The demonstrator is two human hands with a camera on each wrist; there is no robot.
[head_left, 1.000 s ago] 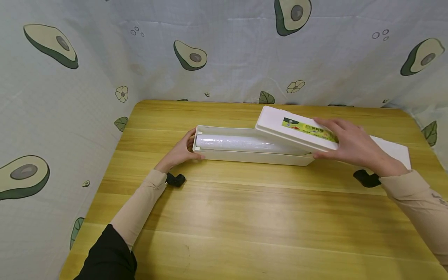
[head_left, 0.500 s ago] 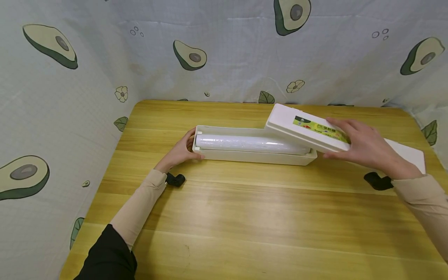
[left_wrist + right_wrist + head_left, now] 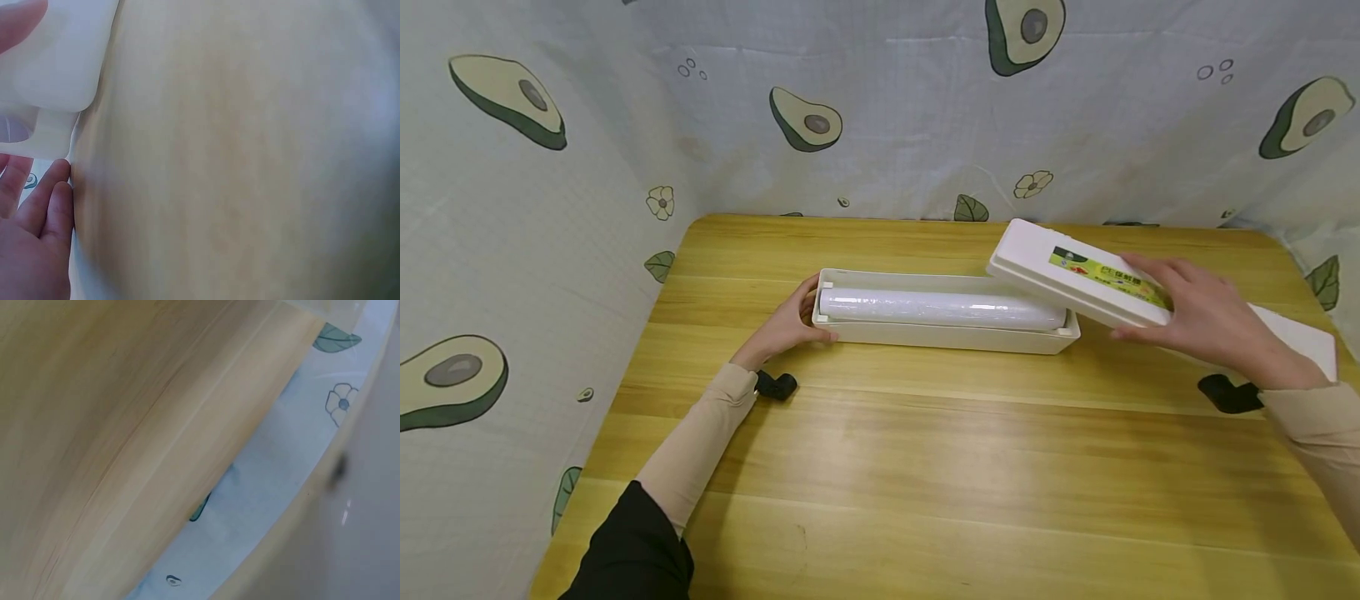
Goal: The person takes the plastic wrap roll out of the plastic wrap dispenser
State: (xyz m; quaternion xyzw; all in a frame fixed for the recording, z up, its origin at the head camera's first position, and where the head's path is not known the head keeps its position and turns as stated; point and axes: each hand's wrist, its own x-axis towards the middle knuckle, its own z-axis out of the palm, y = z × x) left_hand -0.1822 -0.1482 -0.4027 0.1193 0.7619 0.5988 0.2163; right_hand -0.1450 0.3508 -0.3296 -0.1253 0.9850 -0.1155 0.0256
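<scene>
A long white cling film box [image 3: 947,337] lies on the table, uncovered, with a shiny roll of cling film [image 3: 940,308] inside. My left hand [image 3: 785,325] grips the box's left end, thumb at the front corner and fingers round the end. The left wrist view shows that box end [image 3: 56,69] close up beside the fingers [image 3: 59,209]. My right hand [image 3: 1206,317] holds the white lid [image 3: 1041,254] across its width. The lid, with a green and yellow label [image 3: 1108,277], is tilted, and its left end overlaps the box's right end in the head view. Its underside is hidden there.
The wooden tabletop [image 3: 925,467] spreads out in front of both arms. A white cloth [image 3: 910,117] printed with avocados hangs behind and at the sides. Black pieces [image 3: 775,386] sit at both wrists.
My right hand has carried the lid to the right, away from the box, so the roll and the box's right end now show. The left hand and box have stayed put.
</scene>
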